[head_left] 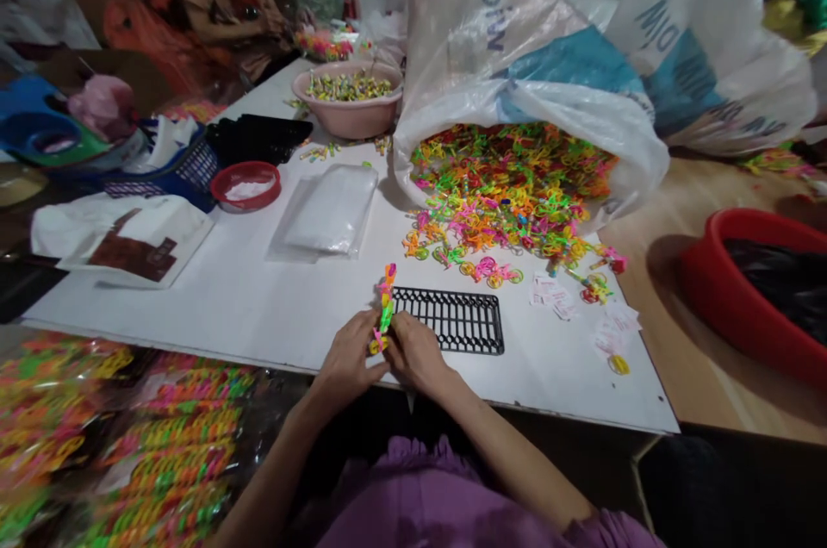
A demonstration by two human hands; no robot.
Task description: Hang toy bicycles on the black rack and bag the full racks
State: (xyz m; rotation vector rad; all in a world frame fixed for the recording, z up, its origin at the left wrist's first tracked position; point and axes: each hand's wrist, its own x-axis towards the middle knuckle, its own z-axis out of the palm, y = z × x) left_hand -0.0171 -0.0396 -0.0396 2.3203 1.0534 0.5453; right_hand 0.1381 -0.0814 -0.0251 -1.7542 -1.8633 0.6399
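Over the white table (233,302), bright plastic toys (386,308) were gripped between left hand (350,353) and right hand (419,350), perhaps to stay bunched.

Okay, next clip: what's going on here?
At a white table, a person in a purple top has the left hand and right hand around a row of bright plastic pieces, by the left end of a black slotted rack. Whether the row sits in the rack is hidden. Beyond, loose plastic pieces spill from a large plastic bag.
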